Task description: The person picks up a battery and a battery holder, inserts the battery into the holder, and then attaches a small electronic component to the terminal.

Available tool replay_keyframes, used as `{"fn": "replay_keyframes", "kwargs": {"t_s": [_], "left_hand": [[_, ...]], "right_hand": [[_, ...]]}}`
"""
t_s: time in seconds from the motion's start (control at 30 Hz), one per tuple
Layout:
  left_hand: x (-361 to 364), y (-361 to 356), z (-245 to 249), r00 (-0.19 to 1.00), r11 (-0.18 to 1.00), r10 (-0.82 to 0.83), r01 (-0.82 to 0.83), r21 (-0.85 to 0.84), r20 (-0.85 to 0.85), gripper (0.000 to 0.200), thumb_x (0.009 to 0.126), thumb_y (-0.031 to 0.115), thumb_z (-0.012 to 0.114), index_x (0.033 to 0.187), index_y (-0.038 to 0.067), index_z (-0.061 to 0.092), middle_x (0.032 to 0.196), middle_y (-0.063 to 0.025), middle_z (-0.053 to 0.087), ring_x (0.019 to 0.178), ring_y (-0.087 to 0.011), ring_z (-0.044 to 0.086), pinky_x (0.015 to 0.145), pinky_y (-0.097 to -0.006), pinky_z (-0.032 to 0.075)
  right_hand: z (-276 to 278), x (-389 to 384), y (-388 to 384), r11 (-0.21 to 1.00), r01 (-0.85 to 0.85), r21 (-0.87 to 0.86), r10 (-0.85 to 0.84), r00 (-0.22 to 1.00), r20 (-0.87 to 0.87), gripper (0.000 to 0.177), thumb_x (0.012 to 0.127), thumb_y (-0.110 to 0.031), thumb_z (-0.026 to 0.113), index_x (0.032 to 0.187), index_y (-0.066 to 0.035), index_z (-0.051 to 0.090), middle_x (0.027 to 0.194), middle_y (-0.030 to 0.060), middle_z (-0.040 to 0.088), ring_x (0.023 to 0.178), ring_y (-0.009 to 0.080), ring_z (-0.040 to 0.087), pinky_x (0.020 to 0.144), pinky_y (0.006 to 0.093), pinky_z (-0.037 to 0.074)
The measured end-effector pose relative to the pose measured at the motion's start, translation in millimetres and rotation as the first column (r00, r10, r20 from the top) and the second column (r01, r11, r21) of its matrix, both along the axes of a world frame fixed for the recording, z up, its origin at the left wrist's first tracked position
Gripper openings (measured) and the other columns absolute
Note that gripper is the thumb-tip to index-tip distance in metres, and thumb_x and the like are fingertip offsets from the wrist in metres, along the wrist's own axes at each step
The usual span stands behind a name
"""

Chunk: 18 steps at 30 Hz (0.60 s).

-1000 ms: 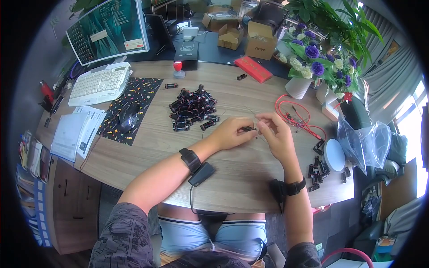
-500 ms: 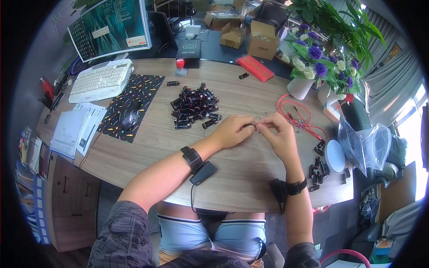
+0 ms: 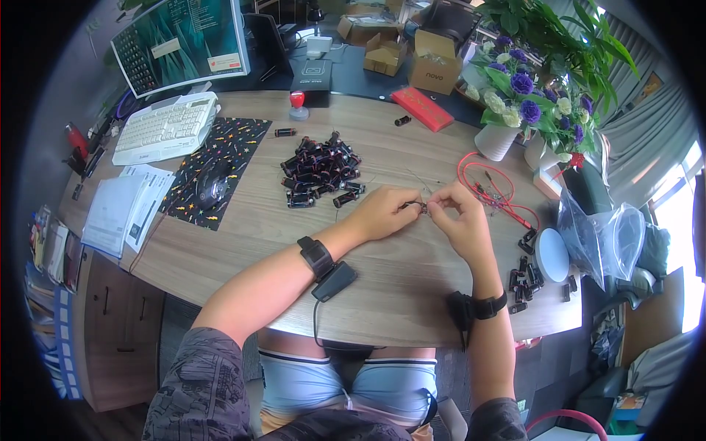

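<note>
My left hand (image 3: 388, 212) is closed in a pinch on a small dark part (image 3: 413, 203), mostly covered by the fingers. My right hand (image 3: 460, 213) meets it from the right, thumb and forefinger pinched at the part's end; what lies between them is too small to make out. Left of the hands is a heap of small black cylindrical pieces (image 3: 320, 169), some showing thin wires. A red cable (image 3: 509, 200) lies coiled beyond my right hand, with tiny wire bits beside it. More black cylinders (image 3: 523, 281) lie near my right wrist.
A round light-blue lid-like disc (image 3: 551, 256) and clear plastic bags (image 3: 610, 239) are at the right edge. Flower vases (image 3: 497, 141), a red packet (image 3: 422, 109) and a stamp (image 3: 298, 106) stand farther back. Left are a keyboard (image 3: 168, 127), mouse (image 3: 212, 186) and papers (image 3: 118, 217).
My right fingers have shifted very slightly at the held part, and the view has tilted a little. The heap and other things on the table stay in place.
</note>
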<state>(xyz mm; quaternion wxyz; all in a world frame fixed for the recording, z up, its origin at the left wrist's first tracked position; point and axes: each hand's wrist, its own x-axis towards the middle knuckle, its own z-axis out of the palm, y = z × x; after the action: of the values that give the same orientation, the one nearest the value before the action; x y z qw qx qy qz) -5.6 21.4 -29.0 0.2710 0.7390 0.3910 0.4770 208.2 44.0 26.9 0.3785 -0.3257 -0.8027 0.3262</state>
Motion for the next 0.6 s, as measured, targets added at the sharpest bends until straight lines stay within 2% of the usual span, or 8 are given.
{"fn": "replay_keyframes", "kwargs": {"t_s": [0.23, 0.33, 0.5, 0.6], "left_hand": [[-1.3, -1.4, 2.5, 0.996, 0.998, 0.043, -0.047, -0.052, -0.084, 0.026, 0.097, 0.028, 0.068, 0.091, 0.003, 0.069, 0.073, -0.0188, 0.065, 0.062, -0.0366, 0.062, 0.058, -0.0444, 0.045], [-0.7, -2.8, 3.8, 0.996, 0.997, 0.026, -0.032, -0.069, -0.086, 0.024, 0.097, 0.027, 0.071, 0.101, 0.004, 0.074, 0.072, -0.0119, 0.065, 0.060, -0.0174, 0.057, 0.058, -0.0359, 0.043], [1.5, -2.4, 3.1, 0.998, 0.999, 0.041, -0.042, -0.017, -0.054, 0.025, 0.095, 0.028, 0.075, 0.106, 0.005, 0.075, 0.074, -0.0108, 0.067, 0.062, -0.0160, 0.060, 0.059, -0.0339, 0.045], [1.4, -0.7, 1.1, 0.993, 0.996, 0.082, -0.084, -0.019, -0.091, 0.028, 0.094, 0.029, 0.078, 0.110, 0.006, 0.074, 0.077, -0.0095, 0.069, 0.063, -0.0145, 0.061, 0.060, -0.0322, 0.047]], "right_hand": [[-0.7, -1.4, -1.4, 0.999, -0.016, 0.029, 0.015, 0.999, 0.034, 0.011, 0.091, 0.000, 0.074, 0.101, 0.000, 0.068, 0.095, 0.0050, 0.067, 0.093, 0.0140, 0.066, 0.090, 0.0306, 0.054], [-1.5, -2.4, -1.6, 0.999, -0.020, 0.039, 0.018, 0.999, 0.039, 0.011, 0.091, 0.000, 0.073, 0.100, 0.000, 0.068, 0.095, 0.0052, 0.067, 0.093, 0.0142, 0.066, 0.089, 0.0305, 0.053], [-7.3, -0.1, 3.4, 0.996, 0.032, 0.081, -0.033, 0.999, 0.015, 0.011, 0.090, -0.001, 0.073, 0.099, 0.000, 0.067, 0.093, 0.0046, 0.067, 0.090, 0.0143, 0.065, 0.086, 0.0299, 0.053], [-5.6, -1.1, 3.0, 0.992, 0.077, 0.100, -0.080, 0.997, 0.022, 0.011, 0.090, -0.001, 0.073, 0.098, 0.000, 0.067, 0.092, 0.0042, 0.068, 0.088, 0.0141, 0.065, 0.084, 0.0294, 0.053]]}}
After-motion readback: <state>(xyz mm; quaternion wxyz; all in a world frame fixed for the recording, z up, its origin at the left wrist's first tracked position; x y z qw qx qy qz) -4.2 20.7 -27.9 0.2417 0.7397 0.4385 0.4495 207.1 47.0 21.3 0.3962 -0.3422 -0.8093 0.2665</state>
